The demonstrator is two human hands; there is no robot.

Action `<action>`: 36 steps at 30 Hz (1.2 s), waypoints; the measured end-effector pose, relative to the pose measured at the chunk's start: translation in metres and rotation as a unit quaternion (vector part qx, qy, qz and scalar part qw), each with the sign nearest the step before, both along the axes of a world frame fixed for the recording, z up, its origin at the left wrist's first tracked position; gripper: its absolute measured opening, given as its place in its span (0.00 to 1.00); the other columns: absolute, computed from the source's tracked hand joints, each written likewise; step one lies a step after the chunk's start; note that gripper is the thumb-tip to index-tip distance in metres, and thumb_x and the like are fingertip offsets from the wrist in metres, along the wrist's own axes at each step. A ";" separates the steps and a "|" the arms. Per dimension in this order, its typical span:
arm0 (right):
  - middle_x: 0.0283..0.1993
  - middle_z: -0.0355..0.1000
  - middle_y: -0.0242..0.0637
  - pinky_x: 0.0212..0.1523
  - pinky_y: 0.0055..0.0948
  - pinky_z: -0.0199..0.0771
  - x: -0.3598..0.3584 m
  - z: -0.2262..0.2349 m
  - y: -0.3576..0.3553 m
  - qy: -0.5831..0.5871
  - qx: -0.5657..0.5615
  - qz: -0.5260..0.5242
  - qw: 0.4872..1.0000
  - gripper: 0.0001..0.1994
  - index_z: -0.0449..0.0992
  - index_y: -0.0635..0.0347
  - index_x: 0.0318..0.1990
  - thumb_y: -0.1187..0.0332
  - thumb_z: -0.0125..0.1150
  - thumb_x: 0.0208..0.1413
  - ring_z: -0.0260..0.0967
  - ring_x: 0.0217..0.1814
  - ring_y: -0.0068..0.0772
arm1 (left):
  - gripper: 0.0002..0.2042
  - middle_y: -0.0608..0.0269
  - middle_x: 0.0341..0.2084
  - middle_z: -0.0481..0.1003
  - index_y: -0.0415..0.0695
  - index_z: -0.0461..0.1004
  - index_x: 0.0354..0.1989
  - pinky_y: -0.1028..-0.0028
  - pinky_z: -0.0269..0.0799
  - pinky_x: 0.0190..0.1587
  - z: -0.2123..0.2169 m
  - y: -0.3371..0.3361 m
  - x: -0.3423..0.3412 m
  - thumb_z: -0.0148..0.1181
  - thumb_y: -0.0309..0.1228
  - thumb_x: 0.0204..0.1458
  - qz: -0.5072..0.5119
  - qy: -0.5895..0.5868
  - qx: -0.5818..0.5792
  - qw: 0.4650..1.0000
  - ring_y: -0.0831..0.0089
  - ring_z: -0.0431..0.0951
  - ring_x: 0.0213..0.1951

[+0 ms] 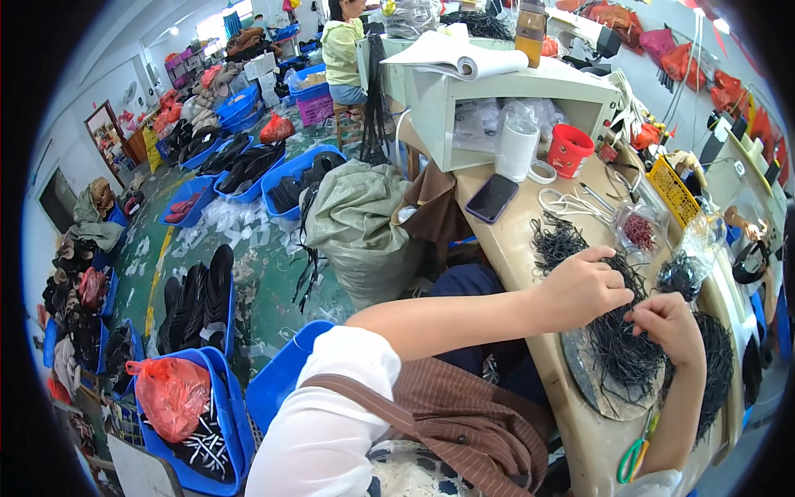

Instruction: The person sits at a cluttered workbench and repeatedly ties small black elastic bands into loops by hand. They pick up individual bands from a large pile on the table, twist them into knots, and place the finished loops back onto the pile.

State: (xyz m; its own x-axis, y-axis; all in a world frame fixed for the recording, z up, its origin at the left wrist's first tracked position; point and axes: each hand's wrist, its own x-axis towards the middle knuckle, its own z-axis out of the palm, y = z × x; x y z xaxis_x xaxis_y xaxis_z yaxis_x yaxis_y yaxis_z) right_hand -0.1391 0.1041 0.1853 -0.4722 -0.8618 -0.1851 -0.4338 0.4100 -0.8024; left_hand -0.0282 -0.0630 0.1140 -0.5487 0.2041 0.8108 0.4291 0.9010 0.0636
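Observation:
My left hand [584, 287] rests on a heap of thin black cords [621, 348] piled on the beige worktable [513, 240], its fingers pinched on a strand. My right hand [675, 323] sits just to the right, fingertips pinching the same black cord near the left hand. More black cords [556, 242] lie further back on the table, and another bunch spreads to the right [719, 364]. Green-handled scissors [636, 455] lie near my right forearm.
A dark phone [492, 198], a red cup [569, 150], a white roll [517, 149], tape rings and a yellow basket [672, 192] stand further back. A grey sack [360, 224] and blue bins of shoe parts [199, 306] fill the floor at left. A person sits at the back [342, 50].

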 end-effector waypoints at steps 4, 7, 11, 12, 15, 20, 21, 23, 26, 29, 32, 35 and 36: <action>0.26 0.72 0.36 0.17 0.14 0.57 0.010 -0.021 0.013 -0.287 -0.097 0.051 0.952 0.07 0.74 0.68 0.30 0.72 0.58 0.47 0.58 0.17 0.16 | 0.06 0.69 0.29 0.72 0.51 0.74 0.29 0.57 0.49 0.58 0.007 0.002 0.041 0.54 0.28 0.41 0.002 -0.031 0.050 0.998 0.72 0.73 0.39; 0.30 0.72 0.37 0.22 0.16 0.62 0.027 -0.035 0.004 -0.427 -0.171 0.093 0.883 0.08 0.73 0.67 0.32 0.71 0.59 0.48 0.62 0.22 0.17 | 0.04 0.67 0.31 0.72 0.49 0.74 0.29 0.53 0.44 0.59 -0.006 0.024 0.062 0.55 0.29 0.44 0.037 -0.010 0.157 0.987 0.68 0.71 0.45; 0.30 0.71 0.33 0.29 0.16 0.65 0.049 -0.032 -0.017 -0.318 -0.209 0.039 0.924 0.05 0.73 0.66 0.33 0.74 0.56 0.49 0.65 0.26 0.18 | 0.07 0.65 0.29 0.74 0.38 0.73 0.36 0.70 0.67 0.47 -0.013 0.030 0.078 0.53 0.26 0.49 -0.084 -0.208 0.577 0.786 0.79 0.74 0.41; 0.30 0.72 0.33 0.30 0.15 0.66 0.053 -0.031 -0.025 -0.233 -0.190 0.056 0.952 0.05 0.73 0.66 0.33 0.75 0.55 0.50 0.65 0.27 0.17 | 0.09 0.65 0.28 0.74 0.34 0.71 0.39 0.82 0.70 0.36 -0.022 0.031 0.075 0.51 0.26 0.52 -0.171 -0.158 0.673 0.702 0.83 0.73 0.36; 0.30 0.72 0.32 0.30 0.15 0.66 0.064 -0.029 -0.037 -0.139 -0.182 0.065 0.971 0.05 0.73 0.67 0.33 0.76 0.55 0.49 0.66 0.29 0.15 | 0.09 0.66 0.28 0.74 0.35 0.71 0.39 0.83 0.69 0.33 -0.026 0.027 0.082 0.50 0.27 0.53 -0.214 -0.179 0.742 0.610 0.82 0.72 0.31; 0.28 0.70 0.31 0.29 0.15 0.66 0.074 -0.032 -0.044 -0.091 -0.195 0.056 0.975 0.04 0.72 0.67 0.32 0.77 0.56 0.47 0.66 0.28 0.15 | 0.09 0.66 0.29 0.74 0.37 0.72 0.39 0.81 0.71 0.34 -0.029 0.017 0.088 0.51 0.29 0.53 -0.186 -0.214 0.721 0.633 0.82 0.73 0.30; 0.28 0.70 0.31 0.28 0.15 0.66 0.077 -0.032 -0.045 -0.095 -0.199 0.055 0.974 0.05 0.72 0.67 0.32 0.77 0.56 0.47 0.66 0.27 0.15 | 0.09 0.65 0.29 0.74 0.37 0.72 0.37 0.79 0.72 0.35 -0.027 0.018 0.089 0.52 0.29 0.52 -0.205 -0.201 0.731 0.619 0.81 0.74 0.30; 0.27 0.70 0.30 0.27 0.14 0.65 0.079 -0.033 -0.046 -0.107 -0.206 0.047 0.972 0.06 0.71 0.68 0.34 0.77 0.56 0.47 0.65 0.27 0.14 | 0.09 0.64 0.28 0.74 0.37 0.73 0.36 0.79 0.72 0.34 -0.024 0.016 0.093 0.53 0.29 0.52 -0.204 -0.242 0.735 0.599 0.79 0.74 0.30; 0.27 0.68 0.29 0.25 0.13 0.64 0.081 -0.031 -0.048 -0.110 -0.193 0.047 0.974 0.13 0.67 0.67 0.41 0.77 0.57 0.46 0.65 0.28 0.15 | 0.10 0.60 0.29 0.74 0.36 0.72 0.36 0.77 0.73 0.35 -0.019 0.017 0.102 0.54 0.30 0.51 -0.157 -0.281 0.746 0.583 0.76 0.75 0.30; 0.28 0.70 0.30 0.22 0.12 0.61 0.079 -0.035 -0.045 -0.145 -0.212 0.049 0.965 0.13 0.67 0.66 0.41 0.75 0.57 0.47 0.64 0.26 0.12 | 0.12 0.57 0.30 0.75 0.35 0.71 0.39 0.75 0.73 0.36 -0.016 0.018 0.104 0.54 0.30 0.51 -0.152 -0.302 0.765 0.548 0.72 0.76 0.31; 0.29 0.70 0.32 0.22 0.13 0.62 0.077 -0.044 -0.045 -0.157 -0.208 0.041 0.965 0.12 0.67 0.67 0.40 0.75 0.57 0.47 0.65 0.26 0.14 | 0.12 0.55 0.32 0.75 0.35 0.70 0.41 0.73 0.73 0.37 -0.021 0.019 0.106 0.53 0.29 0.52 -0.148 -0.302 0.771 0.540 0.70 0.76 0.33; 0.29 0.70 0.31 0.25 0.12 0.64 0.082 -0.051 -0.045 -0.183 -0.221 0.028 0.958 0.11 0.68 0.66 0.39 0.75 0.58 0.46 0.66 0.27 0.15 | 0.11 0.55 0.32 0.75 0.36 0.70 0.41 0.73 0.74 0.37 -0.029 0.019 0.107 0.52 0.29 0.52 -0.149 -0.297 0.768 0.547 0.70 0.76 0.33; 0.29 0.70 0.29 0.24 0.10 0.62 0.082 -0.056 -0.046 -0.185 -0.234 0.028 0.954 0.11 0.68 0.65 0.39 0.75 0.58 0.47 0.65 0.28 0.12 | 0.11 0.55 0.31 0.75 0.36 0.70 0.41 0.73 0.74 0.37 -0.032 0.018 0.107 0.52 0.29 0.52 -0.151 -0.297 0.767 0.549 0.70 0.77 0.33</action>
